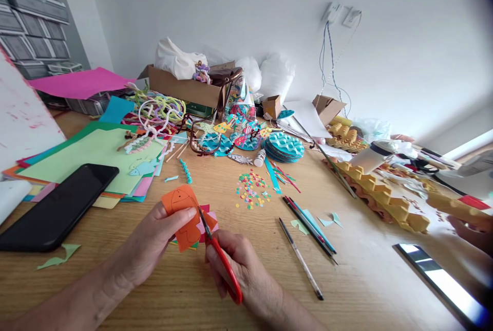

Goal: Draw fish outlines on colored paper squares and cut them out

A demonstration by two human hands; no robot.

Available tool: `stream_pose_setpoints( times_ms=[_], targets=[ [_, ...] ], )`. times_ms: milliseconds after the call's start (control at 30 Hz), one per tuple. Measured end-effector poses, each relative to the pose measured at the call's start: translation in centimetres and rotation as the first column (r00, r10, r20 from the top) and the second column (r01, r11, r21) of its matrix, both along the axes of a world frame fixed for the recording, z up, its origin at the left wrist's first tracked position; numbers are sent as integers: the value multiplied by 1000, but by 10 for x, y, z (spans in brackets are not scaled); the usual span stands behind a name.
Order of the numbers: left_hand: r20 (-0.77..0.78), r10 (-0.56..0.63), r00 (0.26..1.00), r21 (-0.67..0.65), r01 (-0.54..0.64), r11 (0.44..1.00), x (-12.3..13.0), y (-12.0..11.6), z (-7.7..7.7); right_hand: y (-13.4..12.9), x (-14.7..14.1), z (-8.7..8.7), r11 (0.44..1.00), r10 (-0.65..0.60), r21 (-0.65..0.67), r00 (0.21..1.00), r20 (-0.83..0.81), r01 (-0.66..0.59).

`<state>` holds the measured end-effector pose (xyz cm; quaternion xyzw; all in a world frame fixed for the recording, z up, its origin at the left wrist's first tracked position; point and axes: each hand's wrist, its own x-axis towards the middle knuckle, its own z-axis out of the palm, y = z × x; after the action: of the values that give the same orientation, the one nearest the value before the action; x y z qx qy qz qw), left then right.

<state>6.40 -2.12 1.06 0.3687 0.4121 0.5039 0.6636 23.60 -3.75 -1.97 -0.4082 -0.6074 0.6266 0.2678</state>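
Note:
An orange piece of paper (180, 202) with a fish drawn on it is pinched between the thumb and fingers of my left hand (154, 233). My right hand (241, 259) grips the red-handled scissors (225, 264), whose blades meet the right edge of the orange paper. A small orange flap stands out beyond the blades. Beneath and behind the orange paper lie pink, red and green paper pieces (204, 213), partly hidden by it.
On the left lie a black phone (59, 205) and stacked coloured paper (84, 153). Confetti (252, 189), pencils (310, 228) and a pen (300, 256) lie centre-right. Wavy teal discs (284, 147) are stacked behind. At right are egg cartons (377, 192), another phone (435, 279) and another person's hand (470, 233).

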Motion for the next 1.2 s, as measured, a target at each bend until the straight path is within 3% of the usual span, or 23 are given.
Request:
stream_pose_setpoints(
  times_ms=[367,767,1200],
  targets=[
    [-150,64,987,62,-55,997,3,-2,-3,0,-1,5,999,36,-1,999,-24,-36],
    [-3,-17,1000,3,17,1000,2,-2,-2,0,-2,11,1000,31,1,999,10,-31],
    [-100,16,995,19,-15,1000,2,-2,-2,-2,0,3,1000,19,5,1000,10,-20]
  ],
)
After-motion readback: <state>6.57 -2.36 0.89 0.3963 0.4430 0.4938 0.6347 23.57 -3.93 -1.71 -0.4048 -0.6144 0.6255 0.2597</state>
